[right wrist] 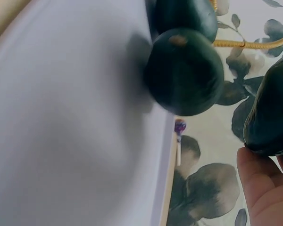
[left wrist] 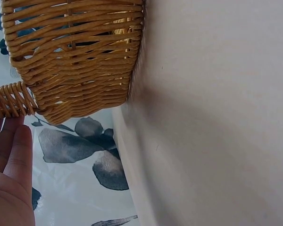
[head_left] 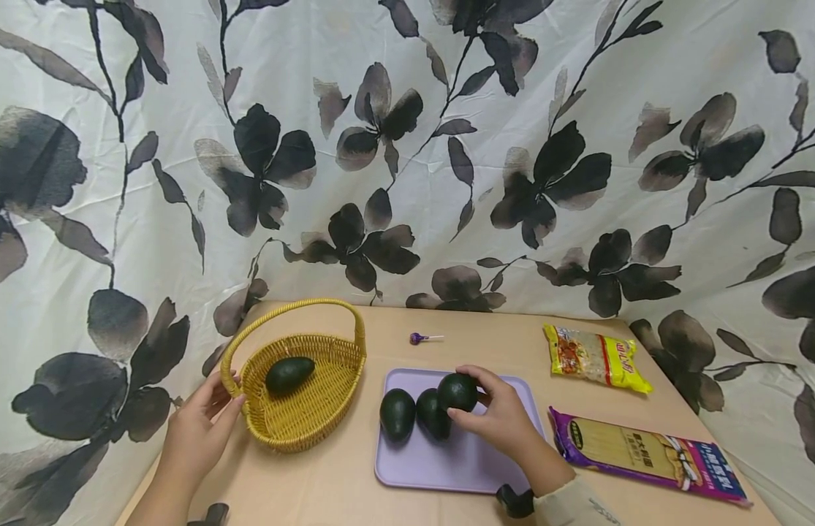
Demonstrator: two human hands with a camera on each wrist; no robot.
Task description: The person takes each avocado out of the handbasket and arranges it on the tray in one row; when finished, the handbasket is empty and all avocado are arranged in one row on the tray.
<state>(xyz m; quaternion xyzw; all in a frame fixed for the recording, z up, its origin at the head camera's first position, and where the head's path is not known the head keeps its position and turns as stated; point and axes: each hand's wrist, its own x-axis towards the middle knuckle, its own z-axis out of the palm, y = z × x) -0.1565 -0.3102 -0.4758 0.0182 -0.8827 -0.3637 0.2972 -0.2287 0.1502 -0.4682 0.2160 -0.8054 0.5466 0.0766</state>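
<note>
Tan table (head_left: 308, 486), four avocados (head_left: 397, 416), one in right grip (head_left: 504, 420)

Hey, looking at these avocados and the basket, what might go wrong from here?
The right hand holds one smooth avocado in its fingertips above the purple tray, so it might slip and drop.

If lowered or swung sideways, it could bump the two avocados lying on the tray and set them rolling.

The left hand is at the basket handle; a tug might tip the basket and roll the avocado inside.
</note>
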